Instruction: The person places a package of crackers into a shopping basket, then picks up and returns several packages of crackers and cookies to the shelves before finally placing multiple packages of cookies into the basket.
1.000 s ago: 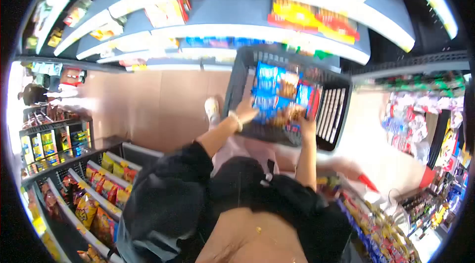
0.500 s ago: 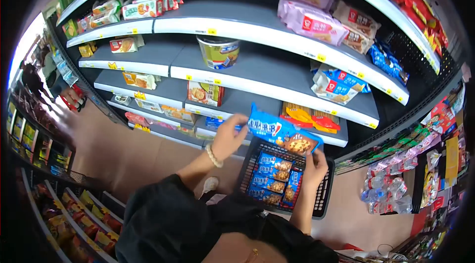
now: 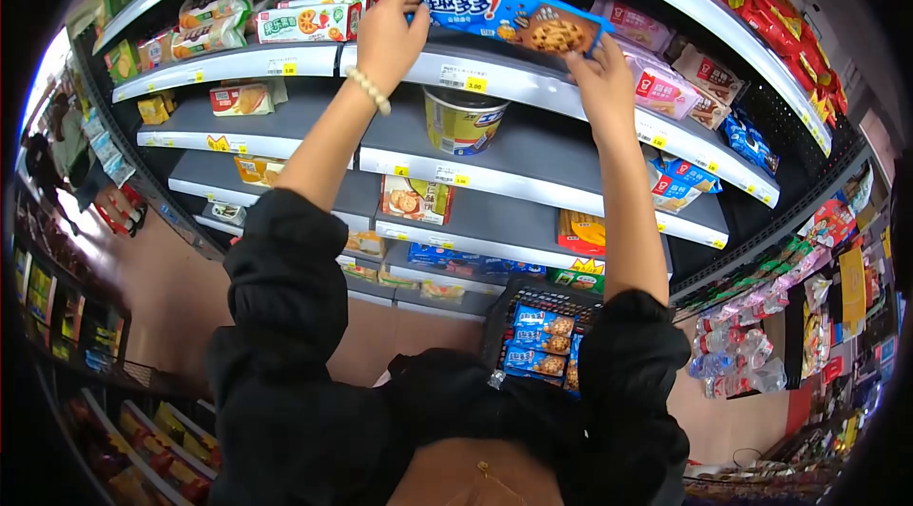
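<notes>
Both my hands hold a blue pack of cookies [image 3: 514, 13] stretched out level at the edge of an upper shelf [image 3: 518, 78]. My left hand [image 3: 395, 35], with a beaded bracelet at the wrist, grips the pack's left end. At its right end, my right hand [image 3: 601, 78] pinches the lower corner. Printed on the pack are white lettering and a chocolate chip cookie. Below, a black basket [image 3: 495, 325] contains several more blue cookie packs [image 3: 537, 344]; my right sleeve hides part of it.
Fruit-printed packs [image 3: 309, 23] lie left of my left hand, and pink packs [image 3: 661, 87] sit right of my right hand. A tub [image 3: 463, 121] stands one shelf below. Bottles [image 3: 747, 359] are on the right. A person [image 3: 71, 159] is far left.
My hands have lifted the blue cookie pack from above the basket up to the upper shelf, and my arms are now extended. The basket is now partly covered by my right sleeve.
</notes>
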{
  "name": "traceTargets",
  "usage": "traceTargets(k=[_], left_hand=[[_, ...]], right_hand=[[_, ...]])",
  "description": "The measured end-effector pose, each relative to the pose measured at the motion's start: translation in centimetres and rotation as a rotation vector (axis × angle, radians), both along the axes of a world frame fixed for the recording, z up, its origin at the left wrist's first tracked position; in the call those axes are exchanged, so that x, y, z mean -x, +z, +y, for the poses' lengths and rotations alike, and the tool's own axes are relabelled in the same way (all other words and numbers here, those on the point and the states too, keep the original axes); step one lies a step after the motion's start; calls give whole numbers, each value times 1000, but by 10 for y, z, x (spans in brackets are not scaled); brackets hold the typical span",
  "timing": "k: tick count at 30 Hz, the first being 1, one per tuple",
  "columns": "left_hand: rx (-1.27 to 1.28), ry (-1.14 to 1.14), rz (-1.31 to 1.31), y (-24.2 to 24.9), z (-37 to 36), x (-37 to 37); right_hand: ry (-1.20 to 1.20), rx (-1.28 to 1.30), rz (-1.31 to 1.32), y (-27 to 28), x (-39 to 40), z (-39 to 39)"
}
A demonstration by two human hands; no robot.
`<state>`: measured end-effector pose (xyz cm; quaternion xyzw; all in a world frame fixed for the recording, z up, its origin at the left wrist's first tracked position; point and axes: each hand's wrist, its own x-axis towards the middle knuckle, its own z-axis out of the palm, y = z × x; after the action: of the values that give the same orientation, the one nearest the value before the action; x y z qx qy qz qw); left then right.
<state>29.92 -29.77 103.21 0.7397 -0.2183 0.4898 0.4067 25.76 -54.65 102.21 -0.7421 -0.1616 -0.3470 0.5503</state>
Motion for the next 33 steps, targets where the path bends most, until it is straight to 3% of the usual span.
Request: traceTargets(k=[4,7,11,13,15,17,20,22,33], left_hand=[[-144,99,182,2,15,-46],[-405,224,356,11,21,-81],[-802,201,685,31,3,-135],[-1564,338,193,5,12,-217],[-1672,291,255,22,-6,-211],[-1583,244,450,28,-16,-220],[-1132,172,899,32,-30,-232],[-988,149,1013,30,-31,-242],[-752,110,1057,42,-33,-240]], right_hand=[[-370,306,-1,7,-48,17],[-244,294,289,15,-81,12],[-118,207,565,33,-113,16],[-61,48,666,35,-128,22],[-45,34,684,39,-153,23],[-15,-55,685,47,-158,32],[107,-141,649,46,-178,34],[228,-189,653,45,-190,32],[207,-172,666,45,-192,31]])
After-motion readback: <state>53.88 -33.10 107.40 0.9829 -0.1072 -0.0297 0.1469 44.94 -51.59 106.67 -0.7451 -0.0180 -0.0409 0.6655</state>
